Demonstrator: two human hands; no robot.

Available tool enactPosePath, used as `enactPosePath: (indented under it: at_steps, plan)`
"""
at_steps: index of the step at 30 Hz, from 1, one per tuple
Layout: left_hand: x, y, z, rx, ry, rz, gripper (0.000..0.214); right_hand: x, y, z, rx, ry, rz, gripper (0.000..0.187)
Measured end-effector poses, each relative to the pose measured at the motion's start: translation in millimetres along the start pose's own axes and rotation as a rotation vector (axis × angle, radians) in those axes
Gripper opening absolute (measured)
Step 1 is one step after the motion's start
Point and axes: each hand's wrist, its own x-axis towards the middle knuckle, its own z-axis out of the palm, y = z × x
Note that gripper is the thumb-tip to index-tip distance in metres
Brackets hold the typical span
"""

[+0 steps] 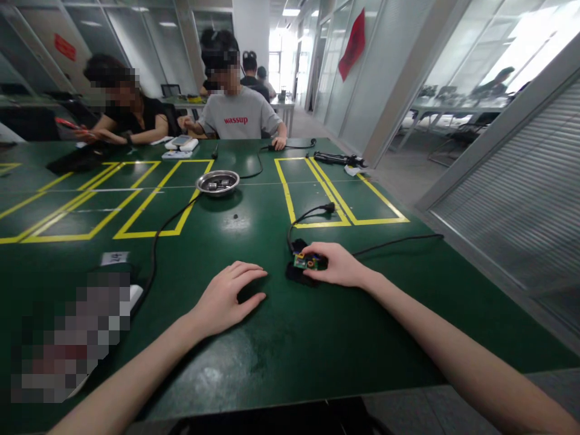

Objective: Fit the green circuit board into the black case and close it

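My right hand [335, 264] has its thumb and fingers closed around a small green circuit board [301, 262] with a few coloured parts on it. Under the board lies a black casing or cloth-like piece [294, 277], partly covered by the hand. From there a black cable curves up to a black plug [329, 207]. Another stretch of black cable [399, 243] runs off to the right behind my wrist. To the left, my left hand [231, 295] rests over the green table with thumb and fingers apart, holding nothing.
A metal bowl [218, 183] with small metal parts stands beyond my left hand. At the left lies a blurred-out long object [77, 338] with a black cable beside it. Yellow tape [149, 234] marks rectangles on the table. Across it sit two people; a black tripod-like item [339, 159] lies far right.
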Motion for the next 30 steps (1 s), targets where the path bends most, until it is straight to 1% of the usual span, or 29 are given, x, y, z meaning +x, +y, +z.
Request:
enactPosePath:
  at_steps: [1, 3, 6, 9, 13, 18, 24, 26, 30]
  plan:
    - [0, 2, -0.8, -0.011, 0.004, 0.012, 0.037, 0, -13, 6, 0.031, -0.064, -0.089, 0.031]
    - [0, 5, -2.5, -0.032, -0.014, 0.06, 0.043, -1, -34, 16, 0.064, -0.154, -0.215, 0.034]
    - [0, 8, -3.0, -0.046, -0.071, 0.132, 0.033, -2, -51, 24, 0.053, -0.214, -0.272, 0.036]
    - [0, 9, -0.9, -0.039, -0.074, 0.121, 0.022, -3, -52, 25, 0.002, -0.211, -0.257, 0.035]
    - [0, 6, 2.0, -0.028, -0.061, 0.084, 0.017, -3, -50, 24, -0.094, -0.172, -0.255, 0.035]
    - [-1, 5, 2.1, -0.055, -0.066, 0.027, 0.02, -4, -54, 27, -0.172, -0.128, -0.199, 0.039]
    - [1, 5, 2.2, -0.085, -0.063, 0.019, 0.022, -1, -54, 27, -0.215, -0.065, -0.076, 0.047]
    - [1, 6, 2.6, -0.075, -0.056, 0.014, 0.023, -1, -54, 26, -0.206, -0.074, -0.071, 0.047]
    - [1, 6, 3.1, -0.066, -0.057, 0.005, 0.025, -1, -54, 24, -0.115, -0.126, -0.111, 0.04]
